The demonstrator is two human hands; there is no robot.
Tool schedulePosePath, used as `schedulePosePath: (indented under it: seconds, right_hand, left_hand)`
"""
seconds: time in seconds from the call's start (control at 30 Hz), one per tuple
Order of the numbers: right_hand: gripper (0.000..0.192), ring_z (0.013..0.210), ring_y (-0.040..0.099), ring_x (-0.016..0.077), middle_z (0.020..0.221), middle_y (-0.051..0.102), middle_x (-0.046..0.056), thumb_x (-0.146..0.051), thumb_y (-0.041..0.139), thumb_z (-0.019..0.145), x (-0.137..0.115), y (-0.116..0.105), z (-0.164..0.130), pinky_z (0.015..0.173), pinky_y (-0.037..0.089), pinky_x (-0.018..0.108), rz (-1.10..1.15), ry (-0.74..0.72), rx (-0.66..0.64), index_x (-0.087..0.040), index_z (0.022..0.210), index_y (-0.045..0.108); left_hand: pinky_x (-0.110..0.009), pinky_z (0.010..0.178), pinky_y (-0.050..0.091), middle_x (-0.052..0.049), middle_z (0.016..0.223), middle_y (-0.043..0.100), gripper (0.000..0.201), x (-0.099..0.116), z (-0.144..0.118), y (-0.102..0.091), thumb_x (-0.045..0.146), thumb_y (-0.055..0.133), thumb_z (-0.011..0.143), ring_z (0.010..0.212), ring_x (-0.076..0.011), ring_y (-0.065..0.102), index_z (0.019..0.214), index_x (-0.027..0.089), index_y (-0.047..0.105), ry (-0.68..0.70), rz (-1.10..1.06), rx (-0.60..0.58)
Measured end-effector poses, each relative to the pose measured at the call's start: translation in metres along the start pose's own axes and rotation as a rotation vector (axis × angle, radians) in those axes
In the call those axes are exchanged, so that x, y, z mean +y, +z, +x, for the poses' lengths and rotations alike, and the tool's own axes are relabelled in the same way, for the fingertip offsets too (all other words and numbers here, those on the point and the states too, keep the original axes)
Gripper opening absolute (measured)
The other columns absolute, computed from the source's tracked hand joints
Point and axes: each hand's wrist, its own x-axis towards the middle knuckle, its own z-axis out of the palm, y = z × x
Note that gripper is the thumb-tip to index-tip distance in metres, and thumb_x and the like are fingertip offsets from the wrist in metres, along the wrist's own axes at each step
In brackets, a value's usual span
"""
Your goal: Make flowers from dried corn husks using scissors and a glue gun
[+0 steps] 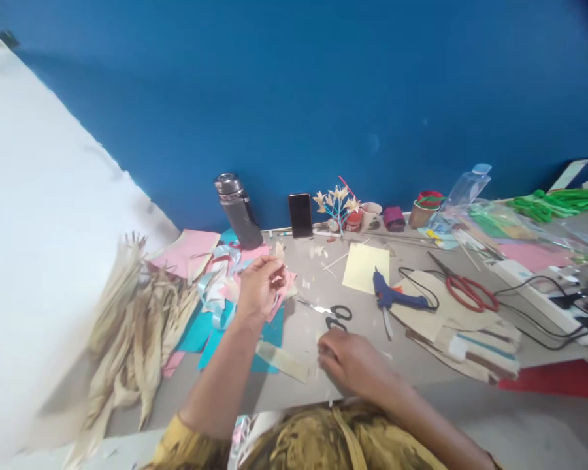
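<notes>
We pinch the small pale husk piece [279,251] in our raised left hand [261,284], up and left of the black-handled scissors [334,313], and our right hand [349,360], loosely curled and empty just below them, should reach slowly on the cluttered counter [416,372]

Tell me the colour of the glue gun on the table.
The glue gun is blue, clearest in the head view.

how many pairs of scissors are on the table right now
2: black-handled scissors just beyond the right hand, and red-handled scissors right of the blue glue gun. Clutter may hide others.
</notes>
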Motion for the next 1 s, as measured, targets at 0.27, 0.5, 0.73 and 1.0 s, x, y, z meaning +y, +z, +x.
schedulePosePath:
  seconds: [0.27,0.5,0.73,1.0]
  right_hand:
    - [0.02,0.095,0.065,0.0278,0.106,0.064,0.014,-0.019,0.061,0.088,0.022,-0.016,0.037,0.07,0.037,0.03,-0.369,0.263,0.033,-0.012,0.106,0.064]
    - [0.012,0.08,0.065,0.0243,0.085,0.071,0.012,-0.021,0.057,0.083,0.032,-0.019,0.028,0.065,0.036,0.029,-0.192,0.302,0.085,-0.014,0.085,0.067]
    - [0.058,0.056,0.042,0.009,0.088,0.065,0.007,-0.065,0.077,0.067,0.018,-0.015,0.006,0.051,0.029,0.024,1.121,0.079,0.075,-0.014,0.094,0.067]
    - [0.061,0.058,0.038,0.0111,0.063,0.051,0.0,-0.075,0.069,0.071,-0.027,-0.008,0.019,0.052,0.028,0.025,0.954,-0.026,0.249,-0.015,0.075,0.062]
  left_hand:
    - [-0.018,0.049,0.036,0.001,0.054,0.059,0.025,0.012,-0.032,-0.014,0.024,0.08,0.057,0.051,-0.0079,0.05,0.066,0.016,0.058,-0.02,-0.011,-0.036]
    - [-0.019,0.048,0.033,0.003,0.053,0.056,0.023,0.018,-0.046,-0.011,0.024,0.078,0.062,0.049,-0.0071,0.046,0.067,0.018,0.055,-0.011,-0.083,-0.103]
    - [-0.02,0.051,0.036,0.002,0.061,0.06,0.027,0.006,-0.05,0.002,0.021,0.08,0.06,0.053,-0.0083,0.05,0.068,0.018,0.054,-0.064,-0.178,-0.136]
    - [-0.023,0.054,0.039,0.002,0.06,0.057,0.021,-0.005,-0.057,0.025,0.024,0.075,0.063,0.054,-0.0096,0.052,0.065,0.017,0.055,-0.052,-0.182,-0.116]
